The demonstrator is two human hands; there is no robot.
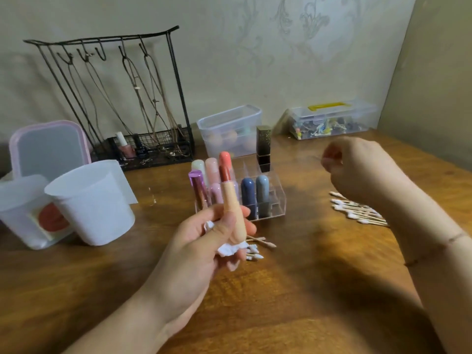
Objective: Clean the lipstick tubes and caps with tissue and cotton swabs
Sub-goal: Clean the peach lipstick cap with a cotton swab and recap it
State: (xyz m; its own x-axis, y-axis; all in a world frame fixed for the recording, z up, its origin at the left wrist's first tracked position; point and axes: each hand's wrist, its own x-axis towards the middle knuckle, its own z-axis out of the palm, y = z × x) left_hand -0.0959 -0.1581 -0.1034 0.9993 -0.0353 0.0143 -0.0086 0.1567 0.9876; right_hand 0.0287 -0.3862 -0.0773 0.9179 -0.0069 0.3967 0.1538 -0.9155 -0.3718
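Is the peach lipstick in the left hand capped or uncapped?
Uncapped: the red bullet stands bare above the peach lipstick gripped by the left hand.

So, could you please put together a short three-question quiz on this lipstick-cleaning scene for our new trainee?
1. True or false: the lipstick in the left hand is uncapped.
2. Which lies beside the right forearm? A) pile of cotton swabs B) scissors C) comb
3. Fill in: the dark blue tube stands in the clear ____.

Key: 1 true, its red bullet shows. 2 A. 3 organizer. The right hand is blurred, so its grip cannot be judged.
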